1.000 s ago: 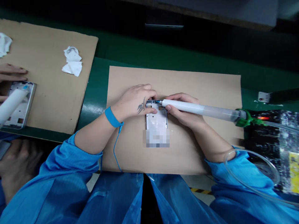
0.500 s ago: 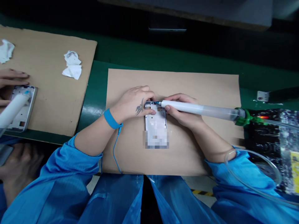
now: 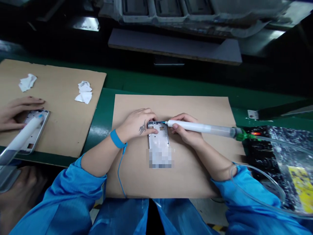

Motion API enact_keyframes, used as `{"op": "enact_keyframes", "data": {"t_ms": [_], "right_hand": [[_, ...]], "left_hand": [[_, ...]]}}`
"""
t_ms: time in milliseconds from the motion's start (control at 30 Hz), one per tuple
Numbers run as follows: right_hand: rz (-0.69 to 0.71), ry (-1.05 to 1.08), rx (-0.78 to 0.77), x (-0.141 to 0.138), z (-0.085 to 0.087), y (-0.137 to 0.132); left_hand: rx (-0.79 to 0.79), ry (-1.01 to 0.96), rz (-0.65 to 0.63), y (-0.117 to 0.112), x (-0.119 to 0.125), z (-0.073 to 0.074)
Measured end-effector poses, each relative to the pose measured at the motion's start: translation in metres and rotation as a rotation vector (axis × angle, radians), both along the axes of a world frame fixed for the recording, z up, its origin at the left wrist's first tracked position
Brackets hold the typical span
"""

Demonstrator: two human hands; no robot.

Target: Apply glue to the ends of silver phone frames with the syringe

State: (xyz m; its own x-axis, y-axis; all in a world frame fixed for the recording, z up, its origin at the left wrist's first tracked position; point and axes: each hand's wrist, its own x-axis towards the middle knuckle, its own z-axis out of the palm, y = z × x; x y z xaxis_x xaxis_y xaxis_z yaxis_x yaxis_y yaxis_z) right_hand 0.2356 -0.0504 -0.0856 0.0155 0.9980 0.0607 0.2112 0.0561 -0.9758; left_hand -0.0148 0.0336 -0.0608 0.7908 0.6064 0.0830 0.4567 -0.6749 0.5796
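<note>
Fingers of the left hand (image 3: pixel 136 125) curl over the top of a metal phone frame (image 3: pixel 158 138), pinning it to a cardboard sheet (image 3: pixel 195 109). Fingers of the right hand (image 3: pixel 186 130) grasp a white plastic dispensing syringe (image 3: pixel 200 128), whose thin blue tip (image 3: pixel 163 122) meets the frame's top edge or sits just above it; I can't tell which. The frame lies near the sheet's middle, long sides pointing away, its lower end pixelated. Smooth brown cardboard runs well out on both sides. A blue wrist strap (image 3: pixel 116 138) trails a thin cord (image 3: pixel 121 173) down the sheet. A clear hose (image 3: pixel 259 192) loops across the right sleeve (image 3: pixel 244 182). On the next sheet, a co-worker's hand (image 3: pixel 19 112) sits against another frame (image 3: pixel 40 122), beside crumpled tissues (image 3: pixel 84 93).
</note>
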Motion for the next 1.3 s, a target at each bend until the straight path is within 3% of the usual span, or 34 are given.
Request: {"op": "enact_keyframes", "data": {"t_ms": [133,233,333,467,567,667,767,867,1033,1133,1300], "right_hand": [[0.075,0.044,0.153,0.008,-0.001,-0.004],[0.259,-0.22,0.347,0.006,0.002,-0.002],[0.327,-0.468,0.366,0.002,0.001,0.005],[0.035,-0.641,0.242,0.023,-0.009,0.025],[-0.255,-0.707,0.159,0.074,-0.02,0.054],[-0.507,-0.632,0.223,0.133,-0.027,0.087],[-0.585,-0.594,0.259,0.163,-0.028,0.107],[-0.5,-0.584,0.272,0.144,-0.026,0.112],[-0.063,-0.643,0.144,0.067,-0.014,0.133],[-0.029,-0.664,0.095,0.04,-0.006,0.159],[-0.01,-0.735,0.123,0.03,0.001,0.187]], "left_hand": [[-0.026,-0.085,0.125,0.005,-0.006,0.003],[0.138,-0.087,0.332,0.014,-0.015,0.002],[0.26,-0.005,0.417,0.023,-0.024,-0.002],[0.24,0.073,0.383,0.026,-0.028,-0.005],[0.224,0.064,0.392,0.025,-0.027,-0.006],[0.215,0.071,0.402,0.024,-0.027,-0.006],[0.211,0.075,0.414,0.024,-0.027,-0.006],[0.199,0.06,0.419,0.024,-0.027,-0.006],[0.176,0.049,0.391,0.027,-0.026,-0.004],[0.165,0.057,0.362,0.028,-0.025,-0.004],[0.14,0.206,0.297,0.029,-0.018,-0.007]]}}
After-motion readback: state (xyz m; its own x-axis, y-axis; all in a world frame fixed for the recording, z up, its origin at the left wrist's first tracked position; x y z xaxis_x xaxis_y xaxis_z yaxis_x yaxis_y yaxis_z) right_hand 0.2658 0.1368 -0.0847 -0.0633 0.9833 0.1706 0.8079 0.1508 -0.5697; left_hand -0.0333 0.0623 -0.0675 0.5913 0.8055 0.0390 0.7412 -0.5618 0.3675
